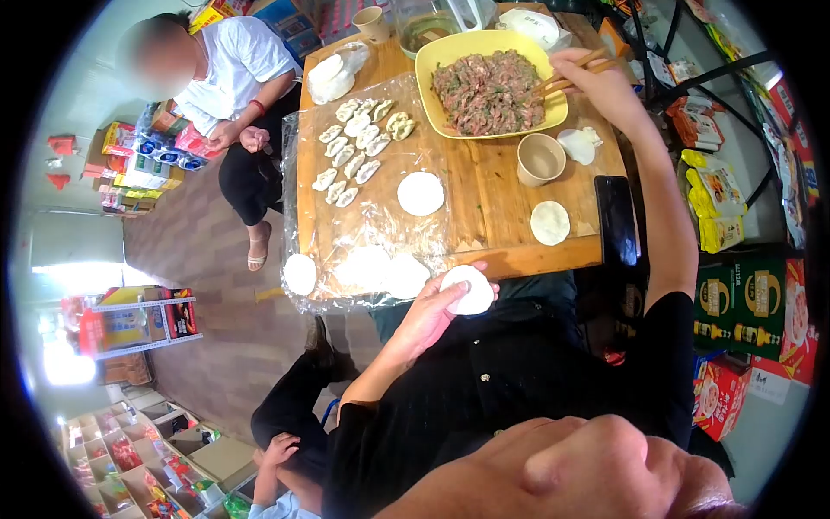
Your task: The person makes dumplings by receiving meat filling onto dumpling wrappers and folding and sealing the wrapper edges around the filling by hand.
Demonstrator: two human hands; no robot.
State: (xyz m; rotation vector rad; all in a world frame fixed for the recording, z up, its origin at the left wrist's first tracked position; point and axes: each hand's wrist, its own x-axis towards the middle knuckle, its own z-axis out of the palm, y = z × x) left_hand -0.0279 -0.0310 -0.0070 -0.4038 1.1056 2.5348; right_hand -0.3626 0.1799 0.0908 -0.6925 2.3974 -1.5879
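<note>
A round white wrapper [468,291] lies in my left hand [430,313], thumb on top, just off the table's near edge. My right hand [603,84] is closed on chopsticks [571,76], whose tips reach the minced filling [489,92] in the yellow bowl [448,127]. Left of the bowl, several folded dumplings [356,149] rest on clear plastic film. A flat wrapper [420,194] lies below them, and another [550,223] is on the bare wood. Beside the bowl stands a paper cup [541,159].
A phone [616,220] lies at the table's right edge. More wrappers [365,270] sit along the near edge. Across the far left sits a person in a white shirt [246,60]; another person's hand [281,448] shows at the bottom. Packaged goods [718,203] stand at right.
</note>
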